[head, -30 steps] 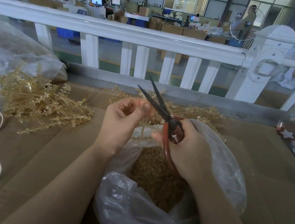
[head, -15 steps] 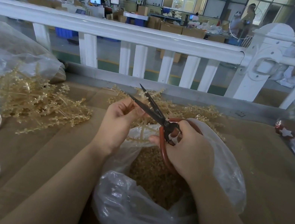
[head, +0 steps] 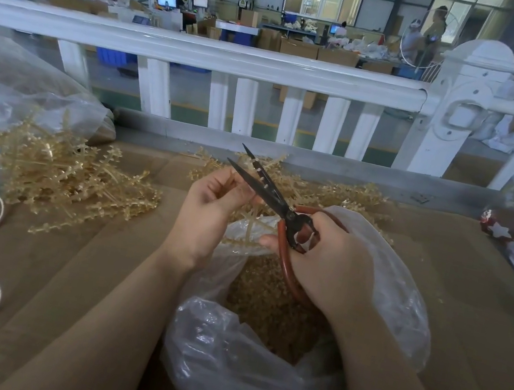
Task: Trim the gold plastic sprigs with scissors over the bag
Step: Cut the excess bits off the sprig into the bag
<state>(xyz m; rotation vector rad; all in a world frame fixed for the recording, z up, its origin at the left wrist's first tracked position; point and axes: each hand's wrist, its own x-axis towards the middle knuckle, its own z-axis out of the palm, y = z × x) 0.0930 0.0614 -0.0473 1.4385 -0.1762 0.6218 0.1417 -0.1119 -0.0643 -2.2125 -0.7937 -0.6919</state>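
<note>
Gold sprig, scissors and bag of trimmings

A pale gold plastic sprig (head: 250, 224) sits between open black scissors (head: 270, 190) with red handles, above a clear bag (head: 250, 382) holding gold cuttings.

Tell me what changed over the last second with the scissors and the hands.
The scissors blades, wide open a second ago, have swung nearly closed and tipped lower and leftward toward the left hand. The right hand kept its grip on the red handles; the left hand kept pinching the sprig over the bag. Nothing let go.

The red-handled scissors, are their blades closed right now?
No, the red-handled scissors have their two dark blades spread apart in a narrow V beside the left hand.
</note>
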